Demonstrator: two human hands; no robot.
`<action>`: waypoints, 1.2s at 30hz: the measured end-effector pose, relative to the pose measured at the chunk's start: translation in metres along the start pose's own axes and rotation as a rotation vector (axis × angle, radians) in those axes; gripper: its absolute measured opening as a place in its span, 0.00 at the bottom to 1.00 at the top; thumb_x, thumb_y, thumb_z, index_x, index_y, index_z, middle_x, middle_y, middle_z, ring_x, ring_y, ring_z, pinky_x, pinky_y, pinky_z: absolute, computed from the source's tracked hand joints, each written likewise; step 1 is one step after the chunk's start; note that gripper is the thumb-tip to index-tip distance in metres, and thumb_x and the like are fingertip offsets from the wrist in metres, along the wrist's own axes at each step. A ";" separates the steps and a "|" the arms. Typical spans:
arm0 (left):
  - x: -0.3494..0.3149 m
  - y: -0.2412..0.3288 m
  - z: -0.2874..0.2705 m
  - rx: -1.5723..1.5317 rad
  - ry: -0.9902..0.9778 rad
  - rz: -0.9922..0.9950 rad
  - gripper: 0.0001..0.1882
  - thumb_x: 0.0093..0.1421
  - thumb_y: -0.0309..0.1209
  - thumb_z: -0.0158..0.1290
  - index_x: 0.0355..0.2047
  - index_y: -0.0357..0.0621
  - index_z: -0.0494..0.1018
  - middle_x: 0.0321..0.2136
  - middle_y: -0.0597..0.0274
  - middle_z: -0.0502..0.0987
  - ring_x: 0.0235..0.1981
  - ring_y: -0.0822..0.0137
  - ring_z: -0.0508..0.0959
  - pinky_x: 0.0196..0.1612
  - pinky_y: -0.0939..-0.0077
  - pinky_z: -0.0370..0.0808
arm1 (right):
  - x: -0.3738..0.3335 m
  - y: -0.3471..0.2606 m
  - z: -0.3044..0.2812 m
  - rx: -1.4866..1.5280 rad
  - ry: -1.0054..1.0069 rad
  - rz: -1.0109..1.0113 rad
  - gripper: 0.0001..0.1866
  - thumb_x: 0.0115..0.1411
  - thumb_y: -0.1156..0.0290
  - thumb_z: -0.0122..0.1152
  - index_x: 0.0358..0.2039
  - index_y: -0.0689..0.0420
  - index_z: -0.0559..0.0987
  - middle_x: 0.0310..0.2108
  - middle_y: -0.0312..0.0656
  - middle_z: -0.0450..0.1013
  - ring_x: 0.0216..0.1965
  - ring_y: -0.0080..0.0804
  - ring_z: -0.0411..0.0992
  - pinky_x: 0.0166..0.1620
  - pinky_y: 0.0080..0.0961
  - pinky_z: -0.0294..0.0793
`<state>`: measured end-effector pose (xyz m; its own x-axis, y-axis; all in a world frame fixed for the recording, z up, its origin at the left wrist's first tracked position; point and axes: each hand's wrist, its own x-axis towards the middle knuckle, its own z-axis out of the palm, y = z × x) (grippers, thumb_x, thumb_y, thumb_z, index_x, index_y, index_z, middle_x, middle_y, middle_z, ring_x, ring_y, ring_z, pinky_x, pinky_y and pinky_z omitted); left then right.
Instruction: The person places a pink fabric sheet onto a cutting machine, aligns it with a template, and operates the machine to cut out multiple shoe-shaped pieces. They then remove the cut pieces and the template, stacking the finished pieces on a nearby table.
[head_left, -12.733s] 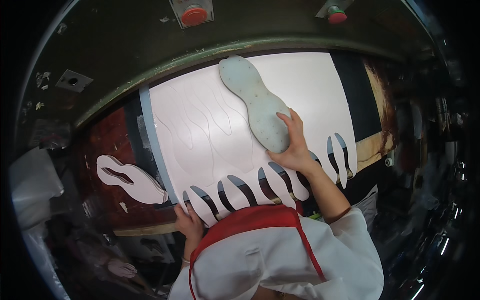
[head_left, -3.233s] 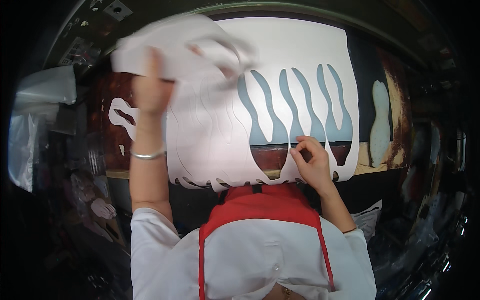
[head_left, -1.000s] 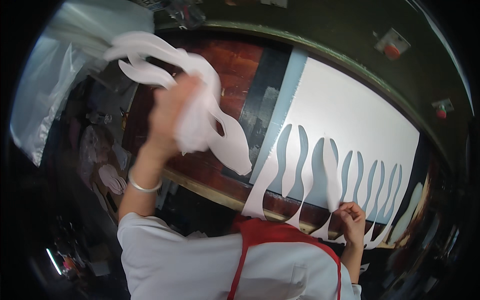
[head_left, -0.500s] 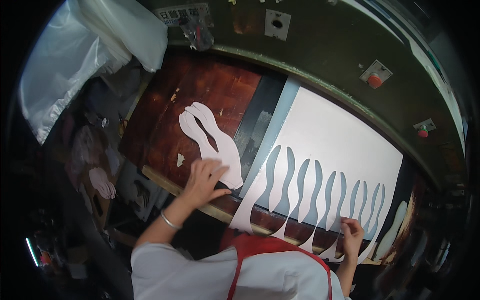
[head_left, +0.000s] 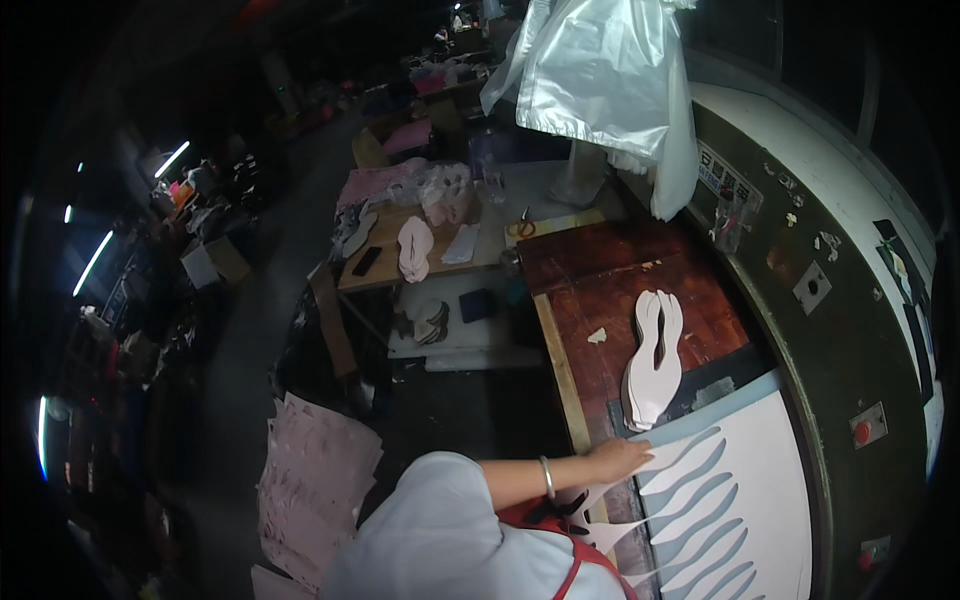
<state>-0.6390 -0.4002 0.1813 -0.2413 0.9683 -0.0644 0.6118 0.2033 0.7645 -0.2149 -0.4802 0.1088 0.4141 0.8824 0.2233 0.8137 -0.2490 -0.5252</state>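
Note:
My left hand point(head_left: 620, 461) is at the near left edge of a pale pink sheet point(head_left: 775, 440), fingers closed on its strip. Wavy slots run through that sheet, and narrow strips of it hang over the table's near edge. Beneath it lies a blue-grey board point(head_left: 700, 420). Just beyond my hand, a stack of pale pink sole-shaped pieces point(head_left: 652, 385), with a long slit in the middle, rests on the brown board point(head_left: 590, 270). My right hand is out of view.
Along the right runs a dark green machine beam point(head_left: 790, 290) with a red button point(head_left: 862, 433). Clear plastic bags point(head_left: 610, 80) hang at the far end. A side table holds more pink pieces point(head_left: 414, 248), a phone point(head_left: 367, 262) and scissors point(head_left: 525, 222). Stained pink sheets point(head_left: 310, 470) stand at lower left.
The view has swung left, bringing in the side table and workshop. My left hand has moved off the stacked pieces to the sheet's edge. My right hand has left the view.

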 end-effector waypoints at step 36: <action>0.008 0.015 0.004 0.536 0.304 0.325 0.20 0.61 0.35 0.49 0.52 0.42 0.68 0.30 0.53 0.73 0.27 0.52 0.77 0.29 0.59 0.74 | -0.016 -0.065 -0.143 0.921 -0.158 0.049 0.46 0.40 0.71 0.74 0.58 0.57 0.57 0.51 0.47 0.65 0.54 0.37 0.64 0.58 0.30 0.60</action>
<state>-0.6287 -0.3893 0.1894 -0.1355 0.9247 0.3558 0.9573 0.0297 0.2875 -0.2154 -0.5352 0.2570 0.3242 0.9402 0.1048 0.1247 0.0674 -0.9899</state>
